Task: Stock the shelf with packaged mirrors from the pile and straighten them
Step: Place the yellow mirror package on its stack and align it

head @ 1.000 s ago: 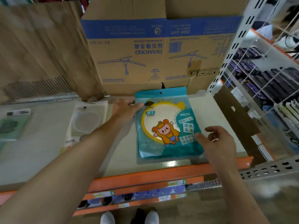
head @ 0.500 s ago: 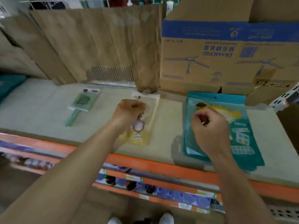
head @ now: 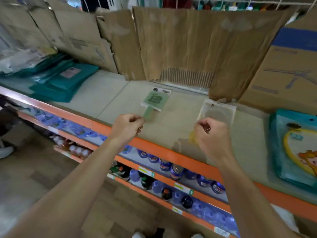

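Observation:
On the beige shelf [head: 171, 127] lies a green hand mirror [head: 155, 100] in clear wrap, handle towards me. My left hand [head: 127, 127] is closed at the tip of that handle. To its right lies a round mirror in a clear pack [head: 217, 111] with a yellow lower end. My right hand [head: 211, 134] is curled over its near end and hides it. A teal packaged mirror [head: 295, 152] with a yellow ring and a cartoon figure lies flat at the far right. A pile of teal packages [head: 63, 83] sits at the far left.
Brown cardboard sheets [head: 180, 45] line the back of the shelf. A cardboard box with a blue band [head: 288, 71] stands at the back right. The shelf has an orange front rail [head: 163, 150]; bottles and cans [head: 171, 170] fill the lower shelves.
The view has swung left. My left hand has moved from the clear pack to the green mirror's handle; my right hand has left the teal pack and now sits on the clear pack.

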